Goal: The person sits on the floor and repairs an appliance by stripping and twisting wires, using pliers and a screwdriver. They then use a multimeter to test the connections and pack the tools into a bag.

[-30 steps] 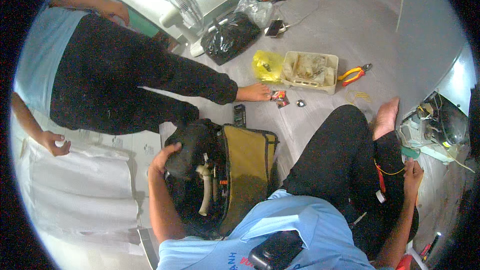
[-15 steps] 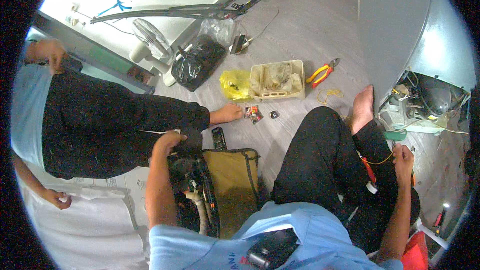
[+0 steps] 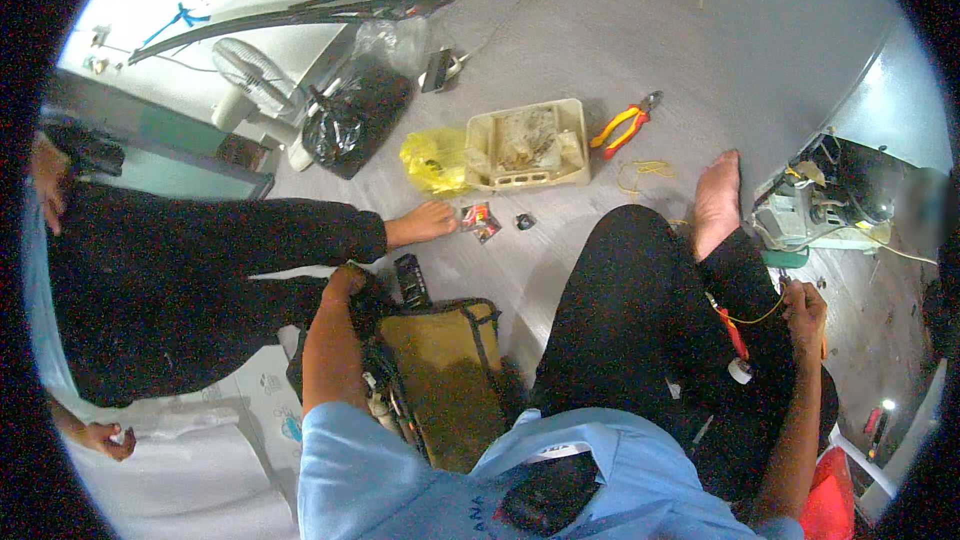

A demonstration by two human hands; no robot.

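My left hand (image 3: 347, 283) reaches down into the dark mouth of a tan and black tool bag (image 3: 440, 365); its fingers are hidden there. On the right, my right hand (image 3: 803, 310) is closed in a pinch on a thin yellow wire (image 3: 765, 320). That wire curves left across my dark trousers toward a red-handled tool (image 3: 734, 336). Below the tool lies a small white roll (image 3: 740, 371). Just beyond my right fingertips is the open base of a grey appliance (image 3: 815, 205), with its inner parts and loose wires showing.
Red-and-yellow pliers (image 3: 622, 130) lie beside a cream plastic tray (image 3: 530, 178) and a yellow bag (image 3: 432, 160). Small packets (image 3: 480, 222) rest near another person's foot (image 3: 422, 223). Behind are a black plastic bag (image 3: 355, 125), a white fan (image 3: 250, 75) and long dark strips (image 3: 300, 15).
The whole view has shifted, so floor items sit further left. My left hand's fingers have gone out of sight in the tool bag. My right hand keeps its pinch on the wire.
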